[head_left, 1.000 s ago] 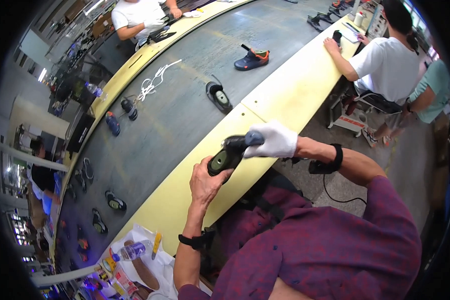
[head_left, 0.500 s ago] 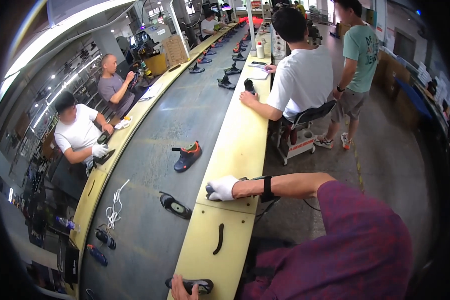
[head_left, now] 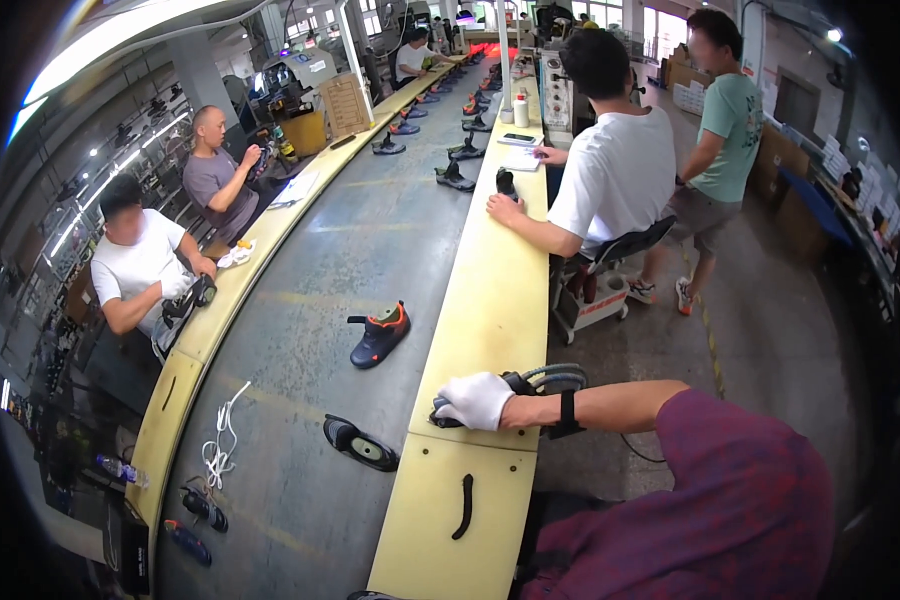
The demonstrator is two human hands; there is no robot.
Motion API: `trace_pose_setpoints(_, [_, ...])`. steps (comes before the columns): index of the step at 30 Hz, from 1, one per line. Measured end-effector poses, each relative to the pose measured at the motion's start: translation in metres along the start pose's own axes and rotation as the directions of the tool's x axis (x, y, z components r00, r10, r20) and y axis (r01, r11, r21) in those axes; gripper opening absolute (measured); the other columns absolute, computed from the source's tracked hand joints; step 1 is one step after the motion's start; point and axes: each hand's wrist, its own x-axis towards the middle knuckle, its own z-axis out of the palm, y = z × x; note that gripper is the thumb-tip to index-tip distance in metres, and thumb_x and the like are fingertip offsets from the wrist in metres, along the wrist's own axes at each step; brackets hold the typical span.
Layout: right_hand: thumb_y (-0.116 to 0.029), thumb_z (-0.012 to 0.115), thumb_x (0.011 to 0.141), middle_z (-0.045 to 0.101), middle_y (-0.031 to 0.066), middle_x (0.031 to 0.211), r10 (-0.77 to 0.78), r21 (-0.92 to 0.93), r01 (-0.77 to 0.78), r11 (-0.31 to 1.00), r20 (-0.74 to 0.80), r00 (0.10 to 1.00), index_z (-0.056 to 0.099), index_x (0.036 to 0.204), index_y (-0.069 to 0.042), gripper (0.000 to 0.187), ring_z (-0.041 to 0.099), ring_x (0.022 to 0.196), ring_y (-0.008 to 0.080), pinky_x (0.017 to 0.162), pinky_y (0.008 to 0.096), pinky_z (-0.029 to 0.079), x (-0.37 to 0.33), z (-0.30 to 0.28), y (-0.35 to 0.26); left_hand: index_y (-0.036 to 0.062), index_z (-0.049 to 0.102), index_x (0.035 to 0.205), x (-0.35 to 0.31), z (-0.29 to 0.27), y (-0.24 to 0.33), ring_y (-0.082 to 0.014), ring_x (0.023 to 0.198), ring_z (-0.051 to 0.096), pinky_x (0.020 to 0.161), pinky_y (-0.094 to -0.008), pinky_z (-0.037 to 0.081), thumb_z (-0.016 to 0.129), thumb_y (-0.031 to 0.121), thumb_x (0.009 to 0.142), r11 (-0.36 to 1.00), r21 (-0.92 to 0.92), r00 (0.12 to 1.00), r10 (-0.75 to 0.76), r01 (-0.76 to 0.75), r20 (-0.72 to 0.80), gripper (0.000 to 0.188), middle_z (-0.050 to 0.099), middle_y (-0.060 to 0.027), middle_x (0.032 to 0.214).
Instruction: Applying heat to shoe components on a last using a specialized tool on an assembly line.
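Observation:
My right hand (head_left: 475, 400), in a white glove with a black wrist strap, lies on the yellow bench (head_left: 490, 300). Its fingers curl over a dark tool (head_left: 442, 416) at the bench's edge. A grey hose loop (head_left: 555, 377) runs from behind the hand. My left hand is out of the picture. Only a dark scrap of something (head_left: 370, 596) shows at the bottom edge. My maroon sleeve fills the lower right.
The grey conveyor belt (head_left: 370, 240) carries a dark shoe with orange trim (head_left: 378, 337), a black sole (head_left: 360, 443), white laces (head_left: 220, 440) and more shoes further off. A black curved piece (head_left: 463, 505) lies on the bench. Seated workers (head_left: 610, 170) line both sides; one person stands at right.
The view has swung up along the line. Both hands held a dark shoe a second ago. Since then my right hand has settled on the bench and my left hand has dropped out of view.

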Motion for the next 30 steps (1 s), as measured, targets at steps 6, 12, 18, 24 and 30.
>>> trace_pose_setpoints(6, [-0.045,0.072,0.096,0.073,0.0150,0.087,-0.014,-0.022,0.013,1.000,-0.054,0.998,0.074,0.097,-0.010,0.035,0.075,0.079,0.0376,0.069,0.0495,0.060,0.001,0.002,0.004,-0.0035,0.048,0.156,0.081,-0.066,0.001,-0.0352,0.134,0.057,0.113,-0.0447,0.048,0.074,0.004,0.094,0.697,-0.673,0.969,-0.190,0.247,0.159,0.068,0.055,-0.0226,0.151])
trace_pose_setpoints(12, [-0.046,0.074,0.094,0.073,0.0147,0.083,-0.016,-0.018,0.015,1.000,-0.072,0.997,0.074,0.094,-0.010,0.036,0.074,0.075,0.0374,0.067,0.0493,0.059,0.003,0.008,0.007,-0.0084,0.056,0.147,0.199,-0.098,-0.029,-0.0456,0.132,0.060,0.109,-0.0510,0.052,0.072,0.011,0.097,0.800,-0.570,0.976,-0.214,0.190,0.026,0.056,0.058,-0.0329,0.148])
trace_pose_setpoints(18, [-0.046,0.073,0.094,0.074,0.0143,0.082,-0.032,-0.054,0.023,0.998,-0.171,0.985,0.073,0.091,-0.011,0.035,0.075,0.075,0.0363,0.068,0.0481,0.060,-0.003,0.008,0.002,0.0065,0.064,0.142,0.237,-0.067,-0.118,-0.0549,0.134,0.054,0.115,-0.0564,0.045,0.070,0.017,0.096,0.826,0.522,0.914,0.358,-0.215,-0.190,0.048,0.043,-0.0365,0.158])
trace_pose_setpoints(24, [-0.047,0.074,0.094,0.074,0.0144,0.081,-0.016,-0.016,0.013,1.000,-0.190,0.982,0.073,0.090,-0.010,0.037,0.075,0.075,0.0375,0.069,0.0491,0.060,-0.004,0.008,0.007,0.0135,0.063,0.149,0.191,-0.039,-0.078,-0.0519,0.152,0.037,0.116,-0.0687,0.037,0.071,0.036,0.096,0.684,0.721,0.981,0.036,0.114,-0.189,0.058,0.039,-0.0325,0.166])
trace_pose_setpoints(30, [-0.049,0.073,0.094,0.074,0.0149,0.084,0.015,0.002,-0.015,1.000,-0.171,0.985,0.073,0.092,-0.010,0.039,0.075,0.078,0.0385,0.072,0.0500,0.061,-0.014,0.008,0.008,0.0009,0.056,0.152,0.154,0.027,-0.017,-0.0460,0.148,0.047,0.126,-0.0529,0.035,0.068,0.038,0.101,0.880,0.364,0.952,0.260,-0.303,0.165,0.064,0.046,-0.0332,0.161])
